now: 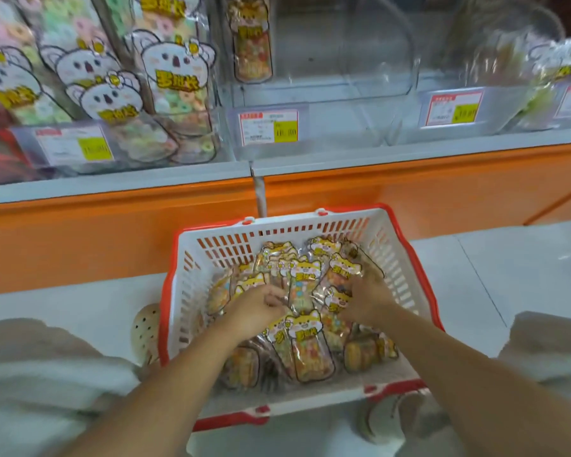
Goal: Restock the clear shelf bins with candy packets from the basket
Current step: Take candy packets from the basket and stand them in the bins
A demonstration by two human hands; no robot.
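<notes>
While both forearms reach in from the bottom of the frame, the left hand [261, 308] curls its fingers round one of the candy packets [307, 351] heaped mid-frame in the basket [211, 252]. The right hand [365, 300] digs in beside it, grip too blurred to call. Beyond, upper centre, the clear bin [343, 77] holds one packet.
</notes>
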